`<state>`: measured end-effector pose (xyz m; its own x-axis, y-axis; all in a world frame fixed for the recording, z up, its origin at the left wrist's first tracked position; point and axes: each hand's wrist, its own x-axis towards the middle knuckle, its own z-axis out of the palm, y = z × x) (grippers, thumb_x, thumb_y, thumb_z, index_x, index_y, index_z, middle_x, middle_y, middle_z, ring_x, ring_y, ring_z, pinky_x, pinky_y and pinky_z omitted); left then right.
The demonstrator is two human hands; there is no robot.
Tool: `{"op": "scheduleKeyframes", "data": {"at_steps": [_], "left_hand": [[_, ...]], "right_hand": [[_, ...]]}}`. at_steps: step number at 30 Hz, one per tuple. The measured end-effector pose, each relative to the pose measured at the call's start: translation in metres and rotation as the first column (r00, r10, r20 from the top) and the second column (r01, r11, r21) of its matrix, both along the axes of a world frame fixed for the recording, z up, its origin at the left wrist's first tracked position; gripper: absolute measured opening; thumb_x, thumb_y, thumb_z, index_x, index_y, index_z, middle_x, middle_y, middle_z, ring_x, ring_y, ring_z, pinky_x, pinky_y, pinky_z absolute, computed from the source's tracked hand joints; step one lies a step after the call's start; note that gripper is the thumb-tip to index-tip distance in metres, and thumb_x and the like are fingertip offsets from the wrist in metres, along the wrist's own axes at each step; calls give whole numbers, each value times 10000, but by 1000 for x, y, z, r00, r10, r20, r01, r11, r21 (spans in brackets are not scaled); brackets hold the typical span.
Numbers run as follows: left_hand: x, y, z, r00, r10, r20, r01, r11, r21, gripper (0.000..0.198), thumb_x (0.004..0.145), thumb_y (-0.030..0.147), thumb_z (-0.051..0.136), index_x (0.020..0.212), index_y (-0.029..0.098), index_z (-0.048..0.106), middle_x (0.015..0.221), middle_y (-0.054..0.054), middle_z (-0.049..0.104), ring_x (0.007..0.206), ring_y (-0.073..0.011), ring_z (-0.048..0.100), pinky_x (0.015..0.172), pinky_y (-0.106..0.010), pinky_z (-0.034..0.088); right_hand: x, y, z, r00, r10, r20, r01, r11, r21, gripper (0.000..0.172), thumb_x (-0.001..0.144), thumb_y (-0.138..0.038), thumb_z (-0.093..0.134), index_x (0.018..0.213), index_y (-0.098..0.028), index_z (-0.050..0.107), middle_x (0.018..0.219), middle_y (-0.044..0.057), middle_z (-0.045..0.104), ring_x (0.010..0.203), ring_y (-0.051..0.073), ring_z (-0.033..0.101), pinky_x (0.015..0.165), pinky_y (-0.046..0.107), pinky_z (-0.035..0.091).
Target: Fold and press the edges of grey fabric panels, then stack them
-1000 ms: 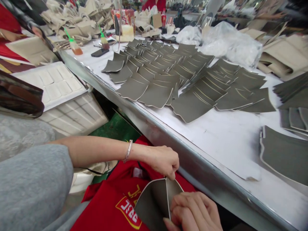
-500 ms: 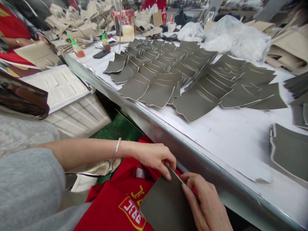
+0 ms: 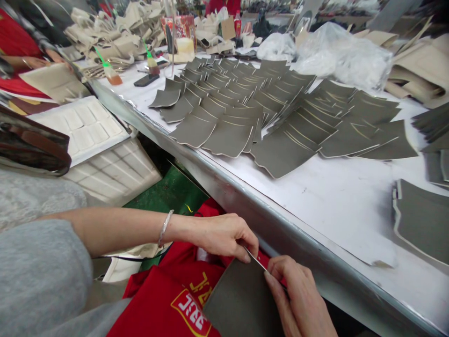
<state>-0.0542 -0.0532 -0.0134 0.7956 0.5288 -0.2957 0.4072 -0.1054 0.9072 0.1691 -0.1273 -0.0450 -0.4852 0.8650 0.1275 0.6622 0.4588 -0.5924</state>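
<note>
A dark grey-green leather panel rests over the red apron on my lap. My left hand pinches its upper corner between thumb and fingers. Farther down the same edge, my right hand grips the panel with thumb on the face and fingers behind. A pale line shows along the edge between the two hands. On the table beside me lie overlapping rows of similar leather panels. A further stack of panels sits at the right.
The white table's metal edge runs just beyond my hands. A white plastic crate stands at left, near a co-worker's hand. Glue bottles, a phone and clear plastic bags lie farther back on the table.
Both hands keep their hold on the panel's edge. They and the panel have shifted only slightly, and the view has moved a little.
</note>
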Motion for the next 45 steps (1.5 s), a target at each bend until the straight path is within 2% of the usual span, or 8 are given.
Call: {"op": "scheduleKeyframes", "data": {"at_steps": [5,10,13,18,29,32,37,45], "left_hand": [[5,-2,3,999,39,-2,-39,997,-70,15,825,150,674,829,136,670,584,76,535,522,-43,494,545,-148,375],[7,-4,1,997,23,68,-22,1000,-14,30,819,157,676,792,147,670,656,50,561,622,-72,533,600,-167,394],[7,-6,2,996,-15,88,10,998,59,27,832,153,656,810,151,671,720,35,587,692,-87,548,663,-176,406],[6,-6,2,996,-22,86,15,997,78,35,843,166,642,837,152,673,753,26,604,702,-91,539,686,-179,406],[1,1,12,1000,13,15,-11,995,-98,62,827,188,677,855,133,670,717,28,594,638,-72,533,576,-151,388],[9,2,18,999,-53,-7,53,998,-24,177,831,264,697,965,149,682,766,17,623,670,-82,551,600,-161,397],[20,0,15,991,-132,31,126,979,158,66,863,205,651,880,166,702,797,6,643,743,-98,578,682,-176,402],[19,-6,14,992,-111,-66,124,960,251,88,885,216,614,860,170,685,824,-8,666,806,-134,611,741,-206,413]], "right_hand": [[4,-2,4,999,6,-44,-6,1000,14,162,942,-293,491,787,-250,471,813,-13,612,734,147,577,658,244,490],[5,-4,8,995,-63,-79,65,998,23,102,938,-329,514,873,-253,492,827,-10,615,753,145,598,649,241,488],[-1,1,12,999,30,-33,-27,995,98,97,945,-333,507,993,-252,529,820,-18,634,716,143,606,644,264,464],[0,7,12,980,175,90,-178,984,26,201,993,-292,418,864,-250,566,774,-34,621,717,135,595,706,307,379],[46,-5,15,998,-23,-61,11,981,-195,226,932,-394,524,767,-274,620,730,-39,636,672,128,589,631,222,438],[43,-7,14,996,-54,-74,35,971,-235,197,922,-397,536,806,-276,638,751,-25,641,683,134,599,626,209,456],[40,-9,16,993,-52,-108,20,962,-273,179,918,-391,544,819,-277,640,765,-23,639,701,127,617,648,191,476],[36,-16,17,984,-136,-113,76,903,-422,119,872,-366,604,828,-256,611,757,-53,620,669,105,586,631,177,449]]}}
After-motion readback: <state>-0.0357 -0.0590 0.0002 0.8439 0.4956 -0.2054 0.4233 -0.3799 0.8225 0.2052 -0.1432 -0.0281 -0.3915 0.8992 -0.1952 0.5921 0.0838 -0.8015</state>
